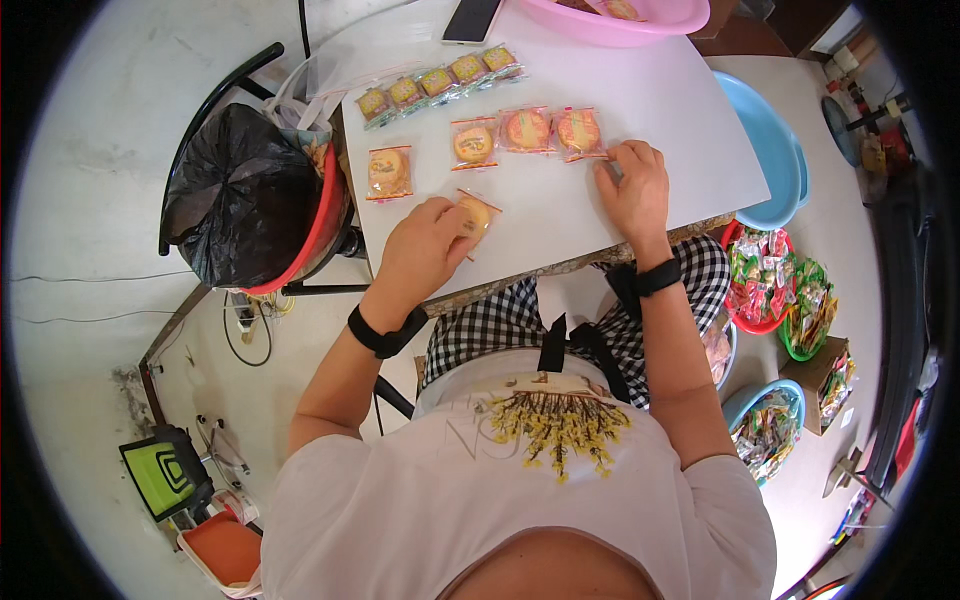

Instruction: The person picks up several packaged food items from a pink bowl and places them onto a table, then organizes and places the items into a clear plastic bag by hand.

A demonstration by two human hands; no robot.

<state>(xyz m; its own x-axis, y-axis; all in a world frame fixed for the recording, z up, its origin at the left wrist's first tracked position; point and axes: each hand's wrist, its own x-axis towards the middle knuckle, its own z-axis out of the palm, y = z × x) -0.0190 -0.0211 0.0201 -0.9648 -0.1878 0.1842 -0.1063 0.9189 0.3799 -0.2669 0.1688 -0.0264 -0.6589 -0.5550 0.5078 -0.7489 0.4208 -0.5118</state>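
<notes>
My left hand (429, 247) holds a round biscuit in a clear wrapper (477, 215), tilted, close above or on the white table (555, 217). The fingers cover its left side. My right hand (637, 187) rests on the table, fingers curled and thumb apart. Its fingertips touch the lower right corner of a pink-printed biscuit packet (578, 132). That packet ends a row with a second pink-printed packet (526, 130) and a yellow one (473, 143). Another yellow biscuit packet (389, 173) lies apart at the left.
Behind them runs a slanted row of small square wrapped snacks (436, 81). A phone (471, 19) and a pink basin (622, 34) are at the far edge. A red bucket with a black bag (247, 195) stands left. Right are a blue basin (761, 150) and a red basin of packets (757, 322).
</notes>
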